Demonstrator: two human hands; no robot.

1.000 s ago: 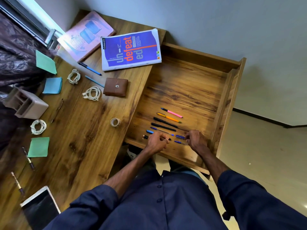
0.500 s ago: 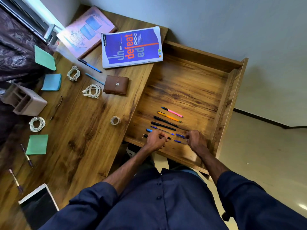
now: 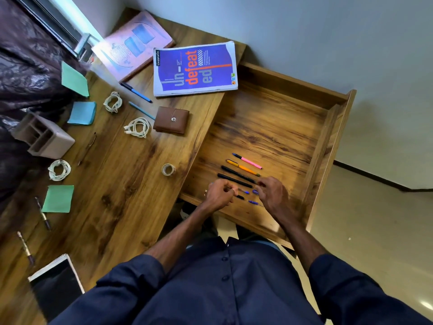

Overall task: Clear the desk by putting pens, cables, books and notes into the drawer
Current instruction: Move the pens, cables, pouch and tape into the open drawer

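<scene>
Pens lie in a row on the floor of the open wooden drawer, just beyond your hands: a pink pen farthest, then an orange pen and two black pens, side by side. Your left hand has its fingers curled and pinches a slim blue pen whose tip points toward your right hand. That hand hovers close by with bent fingers over a short blue pen; whether it grips anything cannot be told. Left of your left hand, on the wooden desk, a roll of clear tape sits nearest. Farther off are a brown leather wallet, a coiled white cable and a purple-covered book.
</scene>
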